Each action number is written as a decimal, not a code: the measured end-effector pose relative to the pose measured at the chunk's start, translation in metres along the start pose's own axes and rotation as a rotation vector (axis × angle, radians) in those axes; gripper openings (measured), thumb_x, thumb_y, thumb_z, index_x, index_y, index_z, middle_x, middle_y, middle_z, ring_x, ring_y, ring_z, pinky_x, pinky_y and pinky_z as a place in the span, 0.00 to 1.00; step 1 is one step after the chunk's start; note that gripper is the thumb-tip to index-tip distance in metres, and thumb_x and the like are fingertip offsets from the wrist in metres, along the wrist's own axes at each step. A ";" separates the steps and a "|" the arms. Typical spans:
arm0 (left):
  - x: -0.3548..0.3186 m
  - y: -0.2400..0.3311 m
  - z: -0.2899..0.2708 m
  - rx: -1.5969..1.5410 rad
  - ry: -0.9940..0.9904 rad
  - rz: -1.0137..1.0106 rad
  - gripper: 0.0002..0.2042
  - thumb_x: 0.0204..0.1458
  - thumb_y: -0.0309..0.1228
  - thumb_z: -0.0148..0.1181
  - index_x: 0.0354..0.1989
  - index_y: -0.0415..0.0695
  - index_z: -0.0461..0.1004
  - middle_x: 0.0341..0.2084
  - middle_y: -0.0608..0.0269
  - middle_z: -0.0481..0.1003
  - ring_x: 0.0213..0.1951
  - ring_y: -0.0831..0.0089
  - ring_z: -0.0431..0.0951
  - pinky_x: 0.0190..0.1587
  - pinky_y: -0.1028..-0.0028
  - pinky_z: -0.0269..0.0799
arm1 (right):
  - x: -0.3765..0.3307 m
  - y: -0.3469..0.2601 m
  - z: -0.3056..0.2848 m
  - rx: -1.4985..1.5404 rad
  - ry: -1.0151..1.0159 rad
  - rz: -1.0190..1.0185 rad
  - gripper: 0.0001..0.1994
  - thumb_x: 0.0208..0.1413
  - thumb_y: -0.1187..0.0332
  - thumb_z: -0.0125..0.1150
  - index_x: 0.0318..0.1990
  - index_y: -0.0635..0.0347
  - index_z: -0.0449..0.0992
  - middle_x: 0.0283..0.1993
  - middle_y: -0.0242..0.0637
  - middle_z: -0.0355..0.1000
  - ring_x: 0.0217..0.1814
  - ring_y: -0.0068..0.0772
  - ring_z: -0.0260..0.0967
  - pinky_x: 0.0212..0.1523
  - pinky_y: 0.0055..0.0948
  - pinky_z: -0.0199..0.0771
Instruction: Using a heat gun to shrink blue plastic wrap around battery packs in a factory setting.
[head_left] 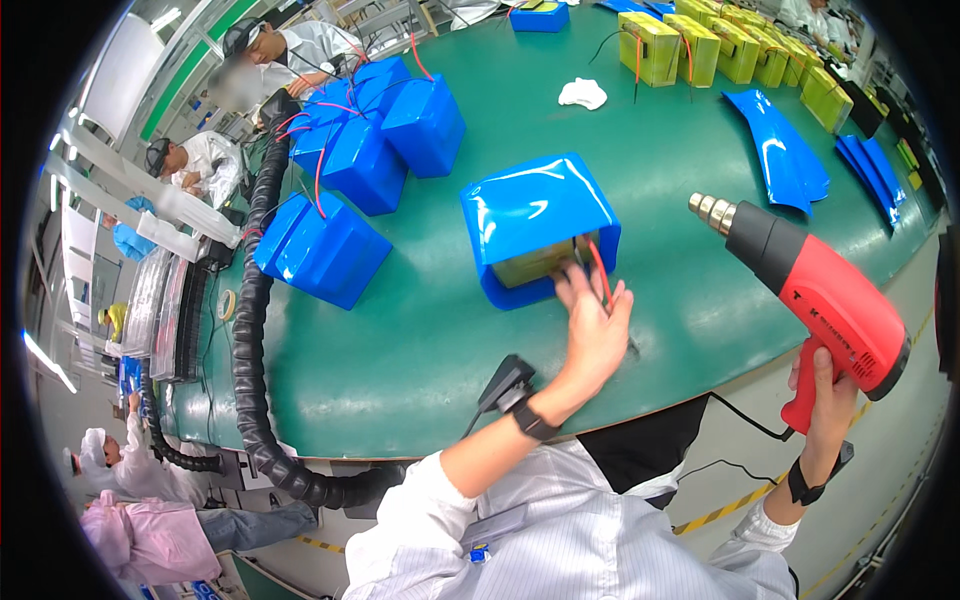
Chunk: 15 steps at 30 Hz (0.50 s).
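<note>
In front of me on the green table lies a battery pack in a glossy blue shrink-wrap sleeve (540, 205). The sleeve's near end gapes, showing the yellowish pack (530, 262) inside and a red wire (599, 268) coming out. My left hand (592, 325) is at this end, its fingers touching the pack beside the wire and its thumb held apart. My right hand (828, 395) is wrapped round the handle of a red and black heat gun (840, 310), held over the table's right edge. Its metal nozzle points up and left, toward the table and apart from the pack.
Several blue-wrapped packs (365, 165) stand at the left, beside a thick black corrugated hose (250, 350). Yellow packs (650, 50) line the far right, near loose blue sleeves (775, 150). A crumpled white piece (582, 94) lies mid-table. Co-workers (285, 55) sit across the left side.
</note>
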<state>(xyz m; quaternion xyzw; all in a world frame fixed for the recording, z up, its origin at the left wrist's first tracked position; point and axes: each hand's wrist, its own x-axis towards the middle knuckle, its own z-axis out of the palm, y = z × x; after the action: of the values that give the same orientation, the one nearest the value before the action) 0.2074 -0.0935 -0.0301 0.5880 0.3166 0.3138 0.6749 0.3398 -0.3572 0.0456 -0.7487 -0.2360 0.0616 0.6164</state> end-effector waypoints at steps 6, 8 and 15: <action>0.024 -0.006 -0.016 0.015 -0.293 0.131 0.40 0.58 0.18 0.58 0.76 0.37 0.42 0.75 0.50 0.46 0.76 0.61 0.46 0.70 0.65 0.59 | -0.010 -0.004 -0.004 0.023 0.082 0.048 0.19 0.64 0.55 0.62 0.48 0.65 0.73 0.31 0.37 0.72 0.25 0.26 0.69 0.27 0.26 0.70; 0.010 0.023 -0.037 0.127 -0.527 -0.021 0.29 0.58 0.19 0.57 0.69 0.35 0.61 0.68 0.52 0.64 0.71 0.62 0.60 0.68 0.66 0.63 | -0.011 -0.009 -0.008 0.068 0.056 0.020 0.20 0.65 0.55 0.62 0.49 0.65 0.73 0.31 0.37 0.72 0.24 0.25 0.68 0.27 0.26 0.69; 0.020 0.142 -0.063 1.163 -0.556 0.964 0.24 0.42 0.18 0.67 0.52 0.45 0.77 0.53 0.55 0.72 0.56 0.53 0.72 0.56 0.60 0.71 | -0.011 0.005 -0.007 0.048 0.106 0.116 0.20 0.65 0.54 0.62 0.48 0.64 0.73 0.29 0.35 0.72 0.25 0.24 0.69 0.27 0.25 0.70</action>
<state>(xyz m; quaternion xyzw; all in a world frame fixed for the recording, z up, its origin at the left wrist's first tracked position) 0.1621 -0.0242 0.1027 0.9739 -0.0387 0.1976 0.1051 0.3349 -0.3691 0.0400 -0.7483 -0.1577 0.0631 0.6413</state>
